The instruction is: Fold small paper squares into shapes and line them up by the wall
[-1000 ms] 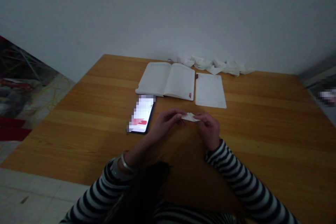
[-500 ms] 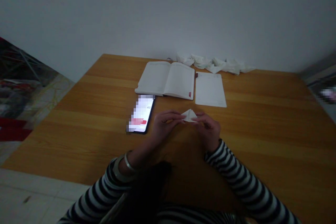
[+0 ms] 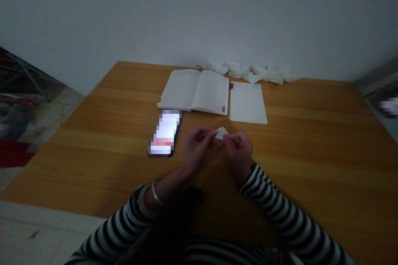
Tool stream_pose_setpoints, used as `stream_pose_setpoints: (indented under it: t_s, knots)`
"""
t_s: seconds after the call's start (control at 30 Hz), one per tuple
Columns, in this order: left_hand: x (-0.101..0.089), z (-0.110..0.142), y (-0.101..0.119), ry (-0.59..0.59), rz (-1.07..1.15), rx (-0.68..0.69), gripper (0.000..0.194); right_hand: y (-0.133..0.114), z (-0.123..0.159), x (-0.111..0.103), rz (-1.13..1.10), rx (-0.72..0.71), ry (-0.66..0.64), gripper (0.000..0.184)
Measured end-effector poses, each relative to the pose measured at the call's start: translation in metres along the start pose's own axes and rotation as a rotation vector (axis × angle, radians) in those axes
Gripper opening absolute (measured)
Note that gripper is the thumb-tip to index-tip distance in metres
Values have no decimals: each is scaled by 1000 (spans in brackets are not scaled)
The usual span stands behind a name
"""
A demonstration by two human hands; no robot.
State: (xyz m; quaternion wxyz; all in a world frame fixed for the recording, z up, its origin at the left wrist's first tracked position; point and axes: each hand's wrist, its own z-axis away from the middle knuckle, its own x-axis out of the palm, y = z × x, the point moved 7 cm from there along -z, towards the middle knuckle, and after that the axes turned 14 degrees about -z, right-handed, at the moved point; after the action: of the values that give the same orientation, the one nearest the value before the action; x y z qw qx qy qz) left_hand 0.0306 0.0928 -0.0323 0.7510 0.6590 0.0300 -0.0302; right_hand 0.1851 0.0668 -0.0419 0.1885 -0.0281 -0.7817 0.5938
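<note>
A small folded piece of white paper (image 3: 221,133), roughly triangular at the top, is held between both hands above the wooden table. My left hand (image 3: 199,145) pinches its left side, thumb on top and fingers curled beneath. On the right side, my right hand (image 3: 240,150) grips it between thumb and bent fingers. The fingers hide the paper's lower part. Just beyond the hands lie an open notebook (image 3: 211,91) and a loose lined sheet (image 3: 248,103). A lit phone (image 3: 164,133) rests left of my left hand.
Crumpled white tissue-like paper (image 3: 258,73) stretches along the table's back edge against the wall (image 3: 199,16). The wooden table (image 3: 311,140) extends to both sides. Red items (image 3: 15,153) and clutter are on the floor at left.
My hands have drawn closer together, the right moving left, with fingers more curled. Less of the folded paper shows now. The whole view has shifted slightly.
</note>
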Motion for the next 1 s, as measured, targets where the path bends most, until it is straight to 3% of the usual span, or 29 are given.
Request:
stream_pose_setpoints:
  t_s: [0.17, 0.27, 0.57, 0.8, 0.97, 1.0]
  knots:
    - [11, -2, -7, -181, -18, 0, 39, -2, -4, -1, -15, 14, -5, 26]
    - [12, -5, -10, -241, -87, 29, 31, -2, -6, -2, -39, 18, -37, 26]
    - [-1, -3, 6, -114, -319, 220, 13, 5, -8, 0, -55, 60, -97, 25]
    - [-8, -6, 5, -24, -221, 125, 13, -4, -4, 7, 72, -69, -238, 17]
    - [-4, -1, 1, -2, -188, 65, 17, -2, -3, 3, 45, -30, -125, 11]
    - [-3, 1, 1, 0, -187, 83, 17, 1, -2, 3, 24, 5, -115, 20]
